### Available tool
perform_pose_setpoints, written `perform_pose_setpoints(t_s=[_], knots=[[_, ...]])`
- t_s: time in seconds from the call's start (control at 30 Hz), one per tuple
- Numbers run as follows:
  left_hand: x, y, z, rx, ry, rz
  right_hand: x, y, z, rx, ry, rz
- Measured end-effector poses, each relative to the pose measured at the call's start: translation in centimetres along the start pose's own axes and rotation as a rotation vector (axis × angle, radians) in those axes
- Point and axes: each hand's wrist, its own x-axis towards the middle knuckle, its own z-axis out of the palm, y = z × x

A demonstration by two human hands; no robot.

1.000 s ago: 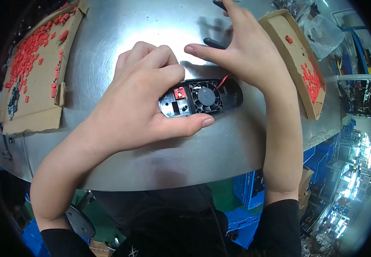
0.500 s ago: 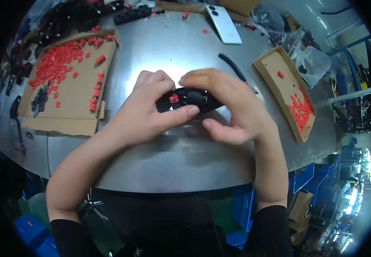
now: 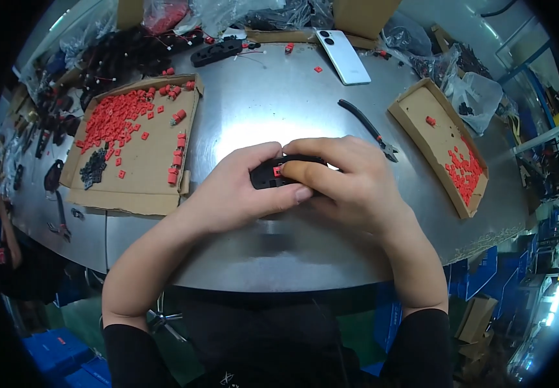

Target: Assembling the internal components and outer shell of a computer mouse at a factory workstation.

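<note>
A black plastic housing (image 3: 262,177) is held between both hands above the metal table. My left hand (image 3: 228,184) grips its left end, with the thumb along the near edge. My right hand (image 3: 360,184) wraps the other end, and one bent finger reaches onto a small red square piece (image 3: 277,171) set in the housing. The fingers hide much of the housing's right half and part of the red piece.
On the left lies a cardboard tray (image 3: 157,165) of red pieces and dark small parts. A narrower cardboard tray (image 3: 434,139) with red pieces is on the right. Cutting pliers (image 3: 370,126), a white phone (image 3: 344,58) and another black housing (image 3: 217,53) lie beyond my hands.
My right hand has closed in on the housing; its thumb stood apart before, and a finger now covers part of the red piece. The whole view has shifted slightly.
</note>
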Motion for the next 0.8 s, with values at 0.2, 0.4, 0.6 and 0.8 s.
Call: perform_pose_setpoints(t_s=[0.2,0.4,0.6,0.8], knots=[[-0.6,0.1,-0.9,-0.322,0.043,-0.033,0.2,-0.5,-0.3,-0.087,0.181,-0.025],[-0.6,0.4,-0.2,-0.495,0.086,0.079,0.1,-1.2,-0.9,-0.091,0.317,0.016],[-1.8,0.3,0.6,-0.467,0.156,0.247,-0.3,-2.1,-1.1,-0.03,0.319,-0.081],[-2.8,0.3,0.8,-0.406,0.157,0.359,-0.4,-2.4,-0.8,0.133,0.349,-0.076]])
